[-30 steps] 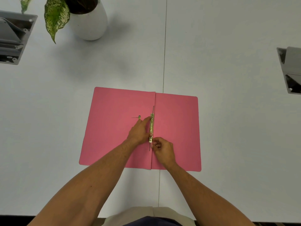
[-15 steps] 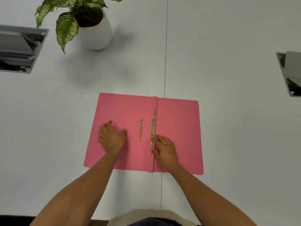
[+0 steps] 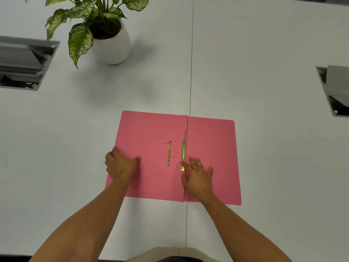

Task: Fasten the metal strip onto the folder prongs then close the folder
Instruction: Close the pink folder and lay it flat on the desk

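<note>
A pink folder [image 3: 154, 129] lies open and flat on the white table. A gold metal strip [image 3: 183, 151] runs along the spine fold, with a thin prong sticking out past its far end. A second gold fastener bar [image 3: 169, 153] with two thin prongs pointing left sits on the left flap. My left hand [image 3: 120, 164] rests at the left flap's outer edge, fingers curled over the edge, thumb on the flap. My right hand [image 3: 198, 176] lies flat on the right flap, fingers spread, thumb beside the strip's near end.
A white pot with a speckled green plant [image 3: 111, 42] stands at the back left. Grey cable boxes are set into the table at the far left [image 3: 22, 63] and far right [image 3: 334, 89]. A seam [image 3: 191, 72] runs down the table's middle.
My left hand has left the strip and moved left to the flap's outer edge, uncovering the second gold bar. My right hand has opened and flattened onto the right flap.
</note>
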Demonstrator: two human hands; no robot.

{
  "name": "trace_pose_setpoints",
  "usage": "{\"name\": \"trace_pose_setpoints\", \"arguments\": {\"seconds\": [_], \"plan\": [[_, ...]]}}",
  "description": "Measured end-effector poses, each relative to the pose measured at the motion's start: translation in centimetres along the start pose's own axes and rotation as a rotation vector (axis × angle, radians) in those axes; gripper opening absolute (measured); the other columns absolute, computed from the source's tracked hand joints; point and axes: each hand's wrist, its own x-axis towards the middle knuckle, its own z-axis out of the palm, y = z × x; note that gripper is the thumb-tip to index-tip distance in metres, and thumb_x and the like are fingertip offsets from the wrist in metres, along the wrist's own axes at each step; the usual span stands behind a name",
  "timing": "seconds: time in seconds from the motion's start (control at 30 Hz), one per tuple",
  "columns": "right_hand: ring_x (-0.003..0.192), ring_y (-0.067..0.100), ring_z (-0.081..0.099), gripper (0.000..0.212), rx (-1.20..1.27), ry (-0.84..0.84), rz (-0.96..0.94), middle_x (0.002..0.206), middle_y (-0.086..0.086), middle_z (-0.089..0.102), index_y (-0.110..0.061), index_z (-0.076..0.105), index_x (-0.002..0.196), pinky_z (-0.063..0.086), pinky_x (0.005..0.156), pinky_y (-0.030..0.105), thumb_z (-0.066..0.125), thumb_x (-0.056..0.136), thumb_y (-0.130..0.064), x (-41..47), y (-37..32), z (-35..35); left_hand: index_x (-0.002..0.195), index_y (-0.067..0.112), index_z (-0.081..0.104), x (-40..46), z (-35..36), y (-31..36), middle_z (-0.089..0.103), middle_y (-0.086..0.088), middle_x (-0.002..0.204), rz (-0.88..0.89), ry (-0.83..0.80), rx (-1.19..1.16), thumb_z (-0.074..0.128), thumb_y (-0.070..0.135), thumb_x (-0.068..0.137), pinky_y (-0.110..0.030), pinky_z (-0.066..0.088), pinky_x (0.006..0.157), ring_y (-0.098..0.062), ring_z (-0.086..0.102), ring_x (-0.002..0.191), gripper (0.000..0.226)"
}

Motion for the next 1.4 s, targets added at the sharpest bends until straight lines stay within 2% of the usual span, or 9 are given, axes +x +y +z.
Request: {"name": "trace_pose_setpoints", "arguments": {"seconds": [0.33,0.57,0.67,0.77,0.9,1.0,1.1,1.3,1.4], "plan": [[0.149,0.016,-0.002,0.054,0.001,-0.030,0.039,0.162,-0.005,0.008,-0.049,0.017,0.145,-0.002,0.106,0.074,0.038,0.097,-0.036,0.2,2.5,-0.1,0.141,0.017,0.027,0.8,-0.1,1.6,0.033,-0.024,0.138,-0.121,-0.146,0.026,0.090,0.041,0.055,-0.055,0.040,0.101,-0.044,0.035,0.126,0.110],[0.149,0.016,-0.005,0.054,0.011,-0.032,0.072,0.162,-0.006,0.005,-0.047,0.019,0.145,-0.003,0.105,0.076,0.041,0.098,-0.033,0.2,4.2,-0.6,0.137,0.014,0.034,1.4,-0.8,2.1,0.047,-0.022,0.134,-0.157,-0.206,-0.049,0.085,0.039,0.064,-0.053,0.044,0.099,-0.043,0.047,0.123,0.093],[0.149,0.015,-0.005,0.054,0.022,-0.024,0.081,0.162,-0.007,0.005,-0.048,0.020,0.144,-0.003,0.105,0.075,0.042,0.098,-0.033,0.3,4.5,-0.6,0.120,0.010,0.052,1.3,-1.2,2.7,0.063,-0.017,0.120,-0.088,-0.148,-0.086,0.077,0.040,0.072,-0.049,0.051,0.090,-0.039,0.060,0.106,0.062],[0.149,0.015,-0.005,0.058,0.035,-0.016,0.075,0.161,-0.009,0.005,-0.047,0.020,0.145,-0.004,0.105,0.075,0.044,0.096,-0.029,0.4,4.3,-0.6,0.096,0.013,0.060,0.6,-1.8,3.6,0.069,-0.011,0.099,0.033,-0.128,-0.147,0.065,0.044,0.081,-0.041,0.050,0.075,-0.033,0.062,0.082,0.035],[0.149,0.012,0.003,0.060,0.078,-0.017,0.041,0.161,-0.009,0.013,-0.037,0.025,0.147,-0.002,0.109,0.071,0.046,0.093,-0.019,0.7,3.7,-0.8,0.108,0.011,0.063,0.1,-3.2,5.6,0.070,-0.012,0.104,0.159,-0.162,-0.100,0.059,0.043,0.087,-0.038,0.046,0.074,-0.032,0.061,0.084,0.038],[0.149,0.012,0.004,0.063,0.114,-0.017,0.043,0.161,-0.005,0.014,-0.032,0.023,0.149,-0.002,0.112,0.066,0.048,0.092,-0.025,1.1,3.1,-1.0,0.098,0.010,0.065,-0.6,-4.9,7.4,0.070,-0.010,0.094,0.265,-0.194,-0.084,0.057,0.037,0.088,-0.040,0.052,0.075,-0.032,0.062,0.079,0.030],[0.149,0.012,0.003,0.070,0.127,-0.026,0.028,0.162,-0.003,0.011,-0.027,0.013,0.151,-0.003,0.114,0.063,0.050,0.092,-0.027,1.4,2.4,-1.1,0.085,0.007,0.067,-1.6,-7.0,9.3,0.071,-0.012,0.082,0.357,-0.273,-0.224,0.058,0.028,0.083,-0.046,0.057,0.072,-0.033,0.067,0.074,0.023],[0.149,0.015,0.009,0.071,0.209,-0.129,-0.094,0.162,0.000,0.013,-0.022,0.013,0.152,-0.001,0.117,0.061,0.051,0.093,-0.033,2.2,-0.4,-1.9,0.088,0.000,0.063,-3.1,-10.2,12.2,0.067,-0.002,0.073,0.465,-0.644,-0.514,0.061,0.036,0.083,-0.033,0.051,0.058,-0.020,0.064,0.064,0.036],[0.141,0.022,0.033,0.059,0.330,-0.173,-0.163,0.151,0.005,0.040,-0.019,0.029,0.148,0.015,0.116,0.057,0.048,0.096,-0.041,2.5,-2.1,-2.7,0.093,0.009,0.065,-4.1,-10.4,13.0,0.070,0.000,0.079,0.514,-0.776,-0.571,0.056,0.054,0.088,-0.029,0.053,0.052,-0.022,0.068,0.063,0.047]]}}
